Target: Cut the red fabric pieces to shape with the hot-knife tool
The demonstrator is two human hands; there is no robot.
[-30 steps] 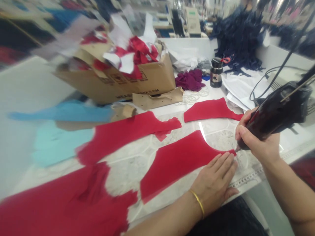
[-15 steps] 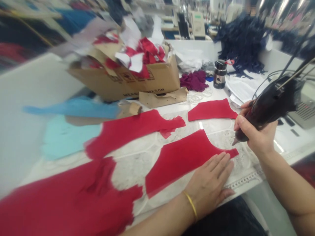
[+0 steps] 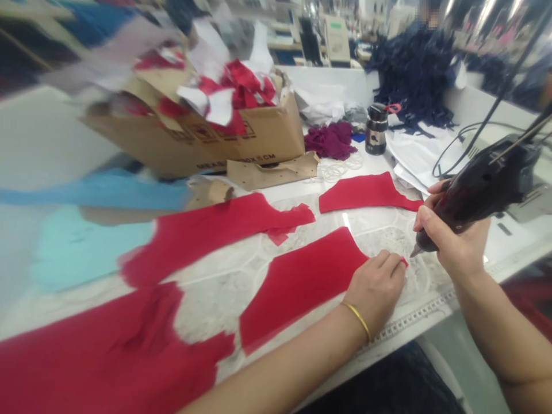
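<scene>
My right hand [image 3: 459, 244] is wrapped round a black handheld power tool [image 3: 483, 178] with a pointed metal tip, hung from rods or cords above. Its tip is just right of the narrow end of a red cut fabric piece [image 3: 302, 276] lying on the table. My left hand [image 3: 379, 282], a yellow bangle at its wrist, has its fingers curled closed on that narrow end; the fingertips are partly hidden. A second red fabric piece [image 3: 360, 194] lies behind, its thin end reaching close to my right hand.
More red cloth [image 3: 86, 351] covers the front left, with another red piece [image 3: 207, 233] behind it. A cardboard box [image 3: 259, 129] of scraps stands at the back. A black bottle [image 3: 376, 131] is near papers [image 3: 414, 152]. A measuring tape [image 3: 414, 316] runs along the table's front edge.
My left hand, flat on the fabric before, has slid up to the narrow end and curled its fingers on it. The right hand still holds the tool; the camera view has turned slightly.
</scene>
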